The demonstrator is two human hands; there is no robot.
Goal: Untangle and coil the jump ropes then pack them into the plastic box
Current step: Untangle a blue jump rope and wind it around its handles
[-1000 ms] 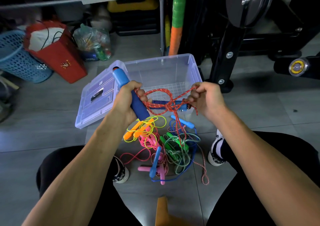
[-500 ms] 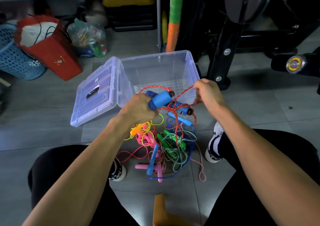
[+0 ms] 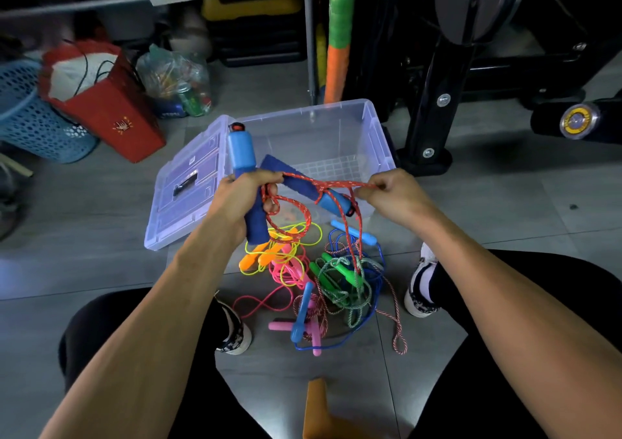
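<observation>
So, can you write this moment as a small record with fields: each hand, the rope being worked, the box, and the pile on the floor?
left hand: grips both blue handles and loops of the red rope
right hand: pinches the red rope, pulled taut between the hands
red rope: partly wound, its tail trails into the pile
plastic box: open, no rope inside, lid beside it on its left
pile: tangled yellow, pink, green and blue ropes on the floor

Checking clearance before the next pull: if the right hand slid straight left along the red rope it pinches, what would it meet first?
Probably the second blue handle, wrapped by the red rope, before the left hand; depth unclear.
</observation>
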